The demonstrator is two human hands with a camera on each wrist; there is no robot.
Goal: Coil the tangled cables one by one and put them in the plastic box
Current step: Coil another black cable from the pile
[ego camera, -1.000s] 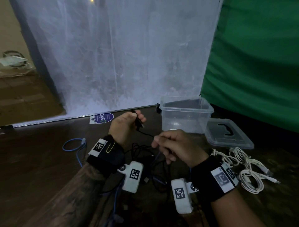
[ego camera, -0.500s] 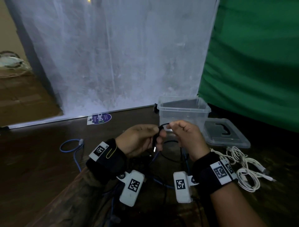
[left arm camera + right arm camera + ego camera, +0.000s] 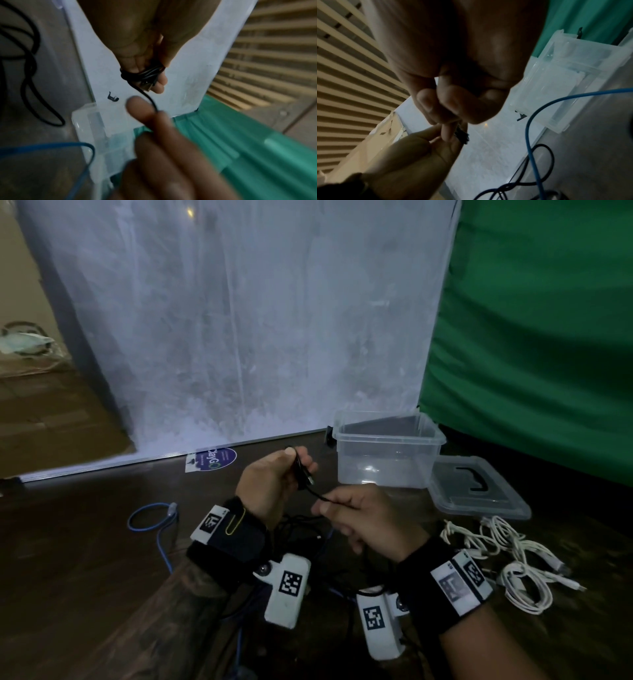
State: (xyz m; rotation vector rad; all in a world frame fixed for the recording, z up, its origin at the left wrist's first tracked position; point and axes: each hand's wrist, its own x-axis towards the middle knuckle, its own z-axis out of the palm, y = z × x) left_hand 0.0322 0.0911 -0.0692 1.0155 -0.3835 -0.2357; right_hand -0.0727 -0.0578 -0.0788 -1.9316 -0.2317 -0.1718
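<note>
Since half a second ago your right hand (image 3: 368, 517) has come down and back toward you, away from the plastic box (image 3: 388, 448), and your left hand (image 3: 272, 482) has lifted a little, so the two hands are now slightly apart with a short piece of black cable (image 3: 313, 491) stretched between them. Your left hand holds the wound turns of this cable between thumb and fingers; in the left wrist view the turns (image 3: 142, 73) go around the fingers and the metal USB plug (image 3: 146, 85) points out below them. Your right hand pinches the free run of the same cable between thumb and forefinger. The rest of the black cable hangs down to the tabletop (image 3: 85, 559) under both hands, mixed with a blue cable (image 3: 152, 517) whose loop lies to the left of your left hand. The open plastic box stands just beyond your right hand, and its lid (image 3: 478, 491) lies flat to the right of it. A bundle of white cables (image 3: 507, 559) lies on the tabletop to the right of your right wrist.
</note>
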